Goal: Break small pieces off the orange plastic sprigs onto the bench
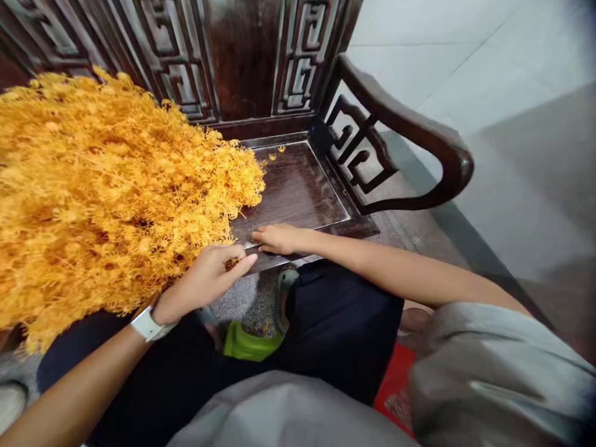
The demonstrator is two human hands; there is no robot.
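A large mass of yellow-orange artificial-looking flowers (116, 198) fills the left side, spilling over the dark wooden bench seat (298, 186). My left hand (212, 273), with a white watch (151, 324) at its wrist, lies at the lower right fringe of the flowers. Its thumb and index finger stand apart; its other fingers are mostly hidden, and a bit of yellow shows in the gap. Close by, my right hand (279, 239) touches the seat near its front edge. Its fingertips are drawn together; whatever they hold, if anything, is too small to make out.
A carved bench back (244, 56) rises behind the seat, and a curved armrest (419, 139) bounds its right side. Loose yellow petals (277, 152) lie on the seat. Below are a bright green plastic object (251, 344) and a red object (395, 385) by my legs.
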